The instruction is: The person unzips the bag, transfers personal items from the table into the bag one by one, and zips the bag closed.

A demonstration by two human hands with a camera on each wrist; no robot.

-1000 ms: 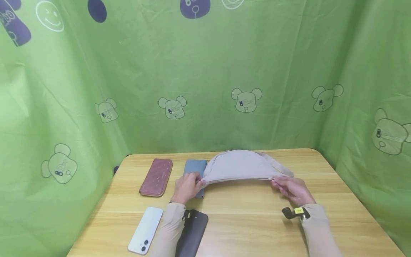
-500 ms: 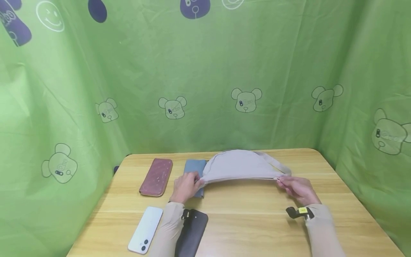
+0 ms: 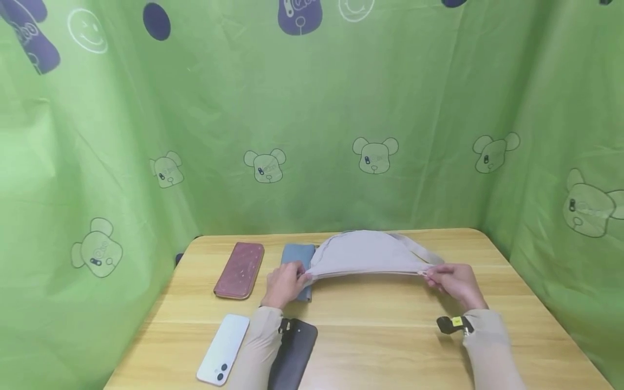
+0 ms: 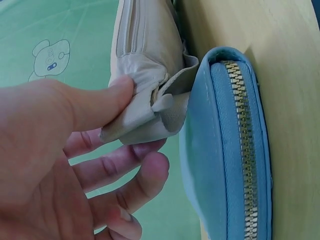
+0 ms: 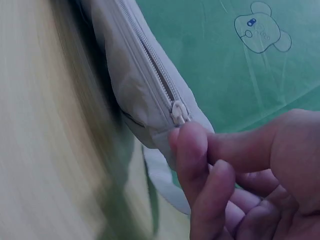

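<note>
A pale grey-lilac waist bag [image 3: 365, 253], curved like a crescent, lies at the back of the table with its zipper edge facing me. My left hand [image 3: 283, 283] pinches the bag's left end between thumb and forefinger, the other fingers loosely bent below. At the bag's right end, my right hand [image 3: 453, 281] pinches the zipper pull, which its fingertips mostly cover. The zipper slider [image 5: 179, 112] shows just above those fingertips, and the zipper teeth stand apart behind it. A strap [image 3: 420, 251] loops behind the bag's right side.
A blue zip wallet [image 3: 298, 252] lies beside the bag, partly behind my left hand. Farther left is a maroon wallet [image 3: 239, 271]. A white phone [image 3: 223, 349] and a black phone [image 3: 294, 355], partly under the left forearm, lie nearer me. Green curtains [image 3: 312, 108] surround the wooden table [image 3: 380, 346].
My right hand has moved right with the zipper pull, to the bag's right end. My left hand keeps its hold on the left end. The head view has shifted slightly.
</note>
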